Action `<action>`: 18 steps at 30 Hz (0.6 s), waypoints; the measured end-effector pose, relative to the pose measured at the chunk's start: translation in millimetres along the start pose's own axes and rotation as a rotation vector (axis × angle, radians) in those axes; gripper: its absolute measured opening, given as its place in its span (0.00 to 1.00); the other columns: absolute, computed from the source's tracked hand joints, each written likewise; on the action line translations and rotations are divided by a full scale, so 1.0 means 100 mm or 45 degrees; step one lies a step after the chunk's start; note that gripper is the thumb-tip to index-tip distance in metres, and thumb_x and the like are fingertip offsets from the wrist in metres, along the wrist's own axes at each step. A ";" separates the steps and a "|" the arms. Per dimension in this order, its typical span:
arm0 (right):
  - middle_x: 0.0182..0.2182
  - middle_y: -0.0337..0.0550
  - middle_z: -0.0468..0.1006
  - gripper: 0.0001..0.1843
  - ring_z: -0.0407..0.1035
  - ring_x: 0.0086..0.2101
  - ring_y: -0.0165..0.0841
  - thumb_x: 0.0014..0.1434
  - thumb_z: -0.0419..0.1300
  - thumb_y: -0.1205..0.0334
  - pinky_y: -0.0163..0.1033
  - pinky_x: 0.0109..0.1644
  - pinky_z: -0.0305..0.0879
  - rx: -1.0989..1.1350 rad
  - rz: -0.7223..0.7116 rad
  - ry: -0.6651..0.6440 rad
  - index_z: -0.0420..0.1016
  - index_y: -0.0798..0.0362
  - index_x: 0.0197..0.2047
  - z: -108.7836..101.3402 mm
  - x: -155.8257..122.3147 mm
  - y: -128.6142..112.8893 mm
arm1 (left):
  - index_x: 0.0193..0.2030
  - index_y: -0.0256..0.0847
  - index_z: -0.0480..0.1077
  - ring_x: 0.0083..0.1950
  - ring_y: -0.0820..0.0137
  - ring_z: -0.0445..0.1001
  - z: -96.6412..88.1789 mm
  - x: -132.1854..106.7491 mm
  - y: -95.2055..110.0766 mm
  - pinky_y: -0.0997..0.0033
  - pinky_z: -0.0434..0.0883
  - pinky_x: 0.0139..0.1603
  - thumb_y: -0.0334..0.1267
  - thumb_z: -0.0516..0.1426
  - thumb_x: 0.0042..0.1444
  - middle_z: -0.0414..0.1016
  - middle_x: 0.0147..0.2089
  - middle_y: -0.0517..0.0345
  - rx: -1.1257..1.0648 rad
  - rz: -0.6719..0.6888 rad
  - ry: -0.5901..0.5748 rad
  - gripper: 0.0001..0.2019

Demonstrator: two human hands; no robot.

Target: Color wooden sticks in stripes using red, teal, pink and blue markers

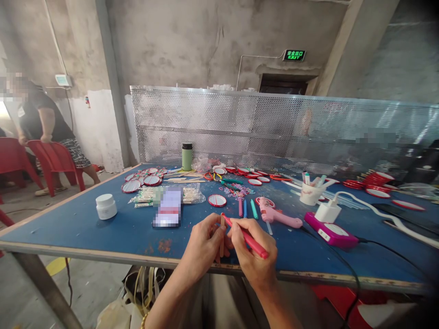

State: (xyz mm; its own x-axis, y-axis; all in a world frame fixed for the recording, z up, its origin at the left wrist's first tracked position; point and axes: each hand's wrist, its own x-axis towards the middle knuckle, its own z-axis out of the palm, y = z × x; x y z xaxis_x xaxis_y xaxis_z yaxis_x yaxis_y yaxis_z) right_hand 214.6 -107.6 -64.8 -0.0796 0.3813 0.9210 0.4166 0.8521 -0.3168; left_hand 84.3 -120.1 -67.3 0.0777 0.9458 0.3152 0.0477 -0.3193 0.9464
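With both hands at the near edge of a blue worktop [133, 240], grips a flat wooden stick [222, 222] upright in the fingers of the left hand [203, 240] and a red marker [254, 245] in the right hand [255, 256], pen-fashion. Brings the marker's tip to the stick's upper end, too small a detail to tell contact. Has a red-rimmed disc [217, 200] just beyond the fingers, with a purple pen [240, 208], a blue pen [245, 209] and a teal pen [254, 209] side by side to its right. Keeps company there with a pink glue gun [281, 218], lying partly over another red-rimmed disc, and a magenta power strip [331, 231] bearing a white plug [327, 211]. Takes in, at left, a white jar [106, 208] and a phone [168, 205], screen blurred, against a clear bag [142, 196] of thin sticks. Shows farther back a green bottle [187, 158], heaped discs, pliers and a paper cup [309, 194] of pens. Faces a perforated metal screen [206, 119], with a person [48, 119] leaning over a red chair [56, 160] in the left background.
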 end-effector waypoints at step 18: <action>0.27 0.39 0.80 0.06 0.75 0.26 0.27 0.65 0.56 0.68 0.30 0.33 0.70 0.018 -0.011 0.012 0.75 0.54 0.38 0.01 0.01 0.00 | 0.38 0.40 0.66 0.16 0.75 0.65 0.00 0.00 -0.02 0.80 0.63 0.16 0.48 0.52 0.62 0.69 0.18 0.64 -0.015 -0.018 -0.009 0.13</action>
State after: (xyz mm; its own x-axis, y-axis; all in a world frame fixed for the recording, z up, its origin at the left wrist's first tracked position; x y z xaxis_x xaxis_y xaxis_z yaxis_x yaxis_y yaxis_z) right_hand 214.1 -107.0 -64.2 -0.0742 0.3708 0.9258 0.4033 0.8602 -0.3122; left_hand 84.0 -119.7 -69.0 0.0839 0.9497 0.3016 0.0368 -0.3054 0.9515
